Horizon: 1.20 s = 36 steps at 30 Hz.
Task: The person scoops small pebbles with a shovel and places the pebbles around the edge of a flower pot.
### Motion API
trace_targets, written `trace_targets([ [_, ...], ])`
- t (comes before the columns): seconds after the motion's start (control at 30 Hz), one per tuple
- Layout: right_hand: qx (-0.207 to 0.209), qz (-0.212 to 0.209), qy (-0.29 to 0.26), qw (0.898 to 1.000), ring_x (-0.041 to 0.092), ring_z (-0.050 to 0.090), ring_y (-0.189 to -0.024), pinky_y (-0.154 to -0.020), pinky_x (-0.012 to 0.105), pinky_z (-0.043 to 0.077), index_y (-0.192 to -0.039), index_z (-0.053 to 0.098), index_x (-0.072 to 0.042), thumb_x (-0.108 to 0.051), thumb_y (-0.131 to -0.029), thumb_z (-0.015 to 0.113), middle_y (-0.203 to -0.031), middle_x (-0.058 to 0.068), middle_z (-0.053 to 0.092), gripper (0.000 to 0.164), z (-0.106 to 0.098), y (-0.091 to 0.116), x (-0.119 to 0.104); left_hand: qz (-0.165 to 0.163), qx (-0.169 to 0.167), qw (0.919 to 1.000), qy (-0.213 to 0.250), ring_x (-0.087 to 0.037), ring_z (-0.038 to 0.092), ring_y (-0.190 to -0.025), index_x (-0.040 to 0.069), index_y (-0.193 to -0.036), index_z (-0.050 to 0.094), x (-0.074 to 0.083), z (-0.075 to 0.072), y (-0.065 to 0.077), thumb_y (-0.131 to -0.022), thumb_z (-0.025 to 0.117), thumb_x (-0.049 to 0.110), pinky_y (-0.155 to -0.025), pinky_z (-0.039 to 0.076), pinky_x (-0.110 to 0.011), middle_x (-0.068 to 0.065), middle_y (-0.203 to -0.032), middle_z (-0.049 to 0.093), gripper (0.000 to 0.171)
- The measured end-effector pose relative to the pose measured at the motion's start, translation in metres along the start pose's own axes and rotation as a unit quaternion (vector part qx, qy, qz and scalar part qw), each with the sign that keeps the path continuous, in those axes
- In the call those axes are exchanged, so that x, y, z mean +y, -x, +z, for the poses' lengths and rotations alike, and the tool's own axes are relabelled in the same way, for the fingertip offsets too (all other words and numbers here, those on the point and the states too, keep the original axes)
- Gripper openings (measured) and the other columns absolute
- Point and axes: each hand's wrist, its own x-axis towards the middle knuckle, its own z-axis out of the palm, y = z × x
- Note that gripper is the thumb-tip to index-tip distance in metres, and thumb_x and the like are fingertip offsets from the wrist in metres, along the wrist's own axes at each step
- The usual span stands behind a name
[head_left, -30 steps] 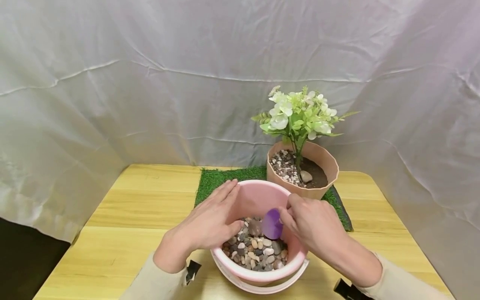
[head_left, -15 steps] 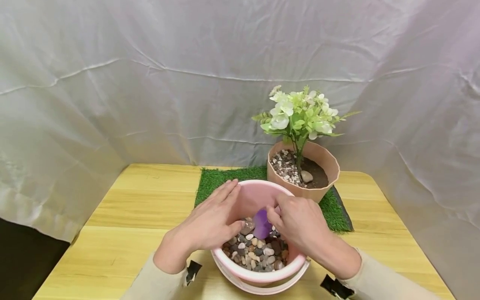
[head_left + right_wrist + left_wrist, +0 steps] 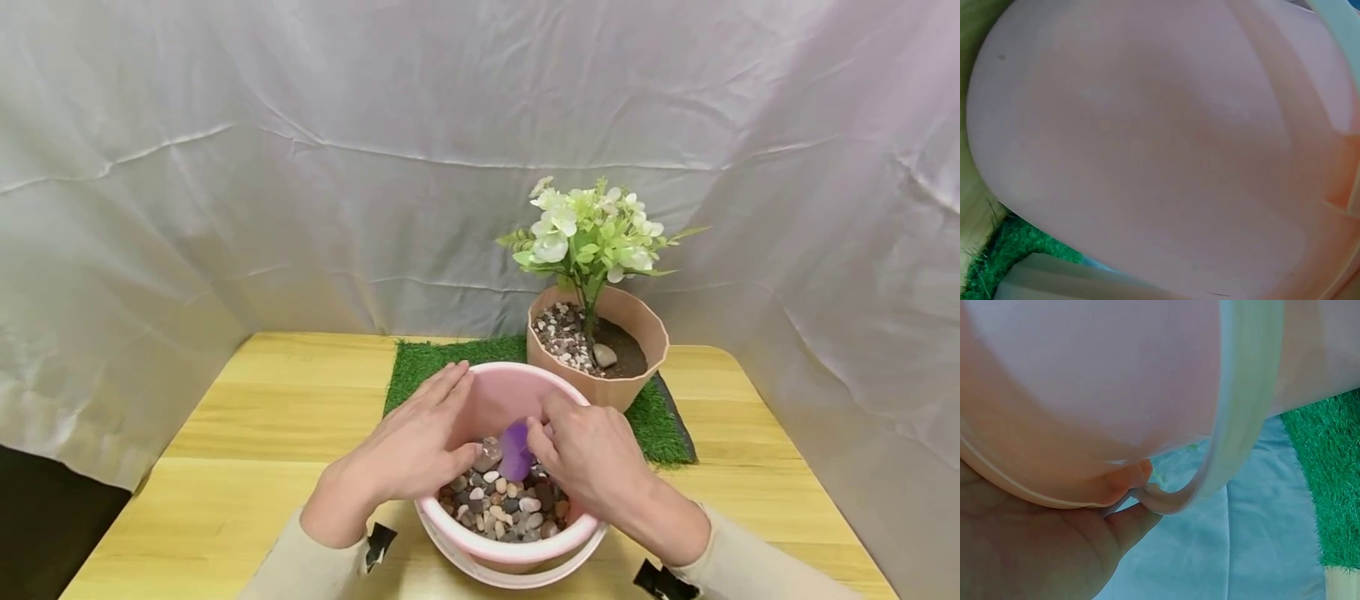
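Observation:
A pink bucket [image 3: 501, 550] with pebbles [image 3: 501, 510] in its bottom stands near the table's front. My left hand [image 3: 408, 454] rests on its left rim with straight fingers, the thumb reaching inside. In the left wrist view, that hand [image 3: 1035, 550] lies against the outer wall by the joint of the pale handle [image 3: 1247, 387]. My right hand [image 3: 600, 454] reaches over the right rim and grips a purple scoop [image 3: 515, 452], which tilts down to the pebbles beside a larger stone [image 3: 489, 454]. Only the bucket's outer wall [image 3: 1135, 137] fills most of the right wrist view.
Just behind the bucket stands a peach flowerpot [image 3: 600, 390] with white flowers [image 3: 592, 233], gravel and dark soil. It sits on a green turf mat [image 3: 423, 367] on the wooden table [image 3: 285, 417]. Grey cloth [image 3: 375, 167] hangs behind and at both sides.
My right hand has moved left and further into the bucket, bringing the scoop leftward toward the larger stone. The left hand keeps its place on the rim. The head view has shifted slightly.

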Motion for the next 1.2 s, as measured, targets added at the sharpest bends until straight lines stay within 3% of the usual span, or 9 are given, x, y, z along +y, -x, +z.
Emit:
trace_targets([
  [0.33, -0.024, 0.033, -0.055, 0.998, 0.008, 0.051, -0.046, -0.043, 0.026, 0.038, -0.08, 0.06, -0.023, -0.027, -0.096, 0.076, -0.062, -0.017, 0.071, 0.022, 0.0009, -0.0036, 0.0006, -0.002, -0.004, 1.0, 0.004, -0.028, 0.01, -0.165, 0.005, -0.168, 0.02, -0.0003, -0.0004, 0.0007, -0.1, 0.065, 0.047, -0.134, 0.013, -0.048, -0.01, -0.177, 0.01, 0.092],
  [0.57, -0.045, 0.058, -0.078, 0.994, 0.005, 0.049, -0.047, -0.045, 0.027, 0.041, -0.096, 0.072, -0.017, -0.024, -0.095, 0.074, -0.062, -0.018, 0.071, 0.008, -0.0004, -0.0054, 0.0, -0.003, -0.006, 1.0, 0.005, -0.029, 0.01, -0.165, 0.005, -0.168, 0.02, -0.0003, -0.0012, 0.0002, -0.1, 0.066, 0.046, -0.134, 0.014, -0.049, -0.01, -0.177, 0.01, 0.092],
  [0.67, -0.05, 0.06, -0.085, 0.993, 0.005, 0.051, -0.049, -0.046, 0.026, 0.041, -0.09, 0.069, -0.019, -0.023, -0.096, 0.074, -0.064, -0.021, 0.072, 0.008, -0.0005, -0.0061, 0.0, -0.003, -0.007, 1.0, 0.004, -0.028, 0.01, -0.165, 0.005, -0.168, 0.02, -0.0007, -0.0013, 0.0003, -0.1, 0.066, 0.047, -0.134, 0.014, -0.048, -0.01, -0.177, 0.009, 0.092],
  [0.83, -0.057, 0.05, -0.099, 0.992, 0.005, 0.055, -0.048, -0.043, 0.023, 0.037, -0.076, 0.055, -0.024, -0.022, -0.096, 0.072, -0.067, -0.026, 0.073, 0.026, -0.0015, -0.0061, 0.0009, -0.002, -0.008, 0.9999, 0.007, -0.028, 0.009, -0.165, 0.005, -0.168, 0.019, -0.0008, -0.0015, -0.0007, -0.1, 0.065, 0.046, -0.134, 0.012, -0.048, -0.01, -0.177, 0.009, 0.092],
  [1.2, -0.085, 0.066, -0.15, 0.983, -0.003, 0.046, -0.047, -0.044, 0.022, 0.036, -0.081, 0.061, -0.024, -0.024, -0.1, 0.069, -0.072, -0.029, 0.073, 0.02, -0.0035, -0.0058, 0.0017, -0.01, -0.008, 0.9999, 0.007, -0.027, 0.01, -0.165, 0.006, -0.168, 0.021, 0.0004, -0.0015, -0.0003, -0.1, 0.066, 0.046, -0.134, 0.014, -0.048, -0.009, -0.178, 0.01, 0.091],
])
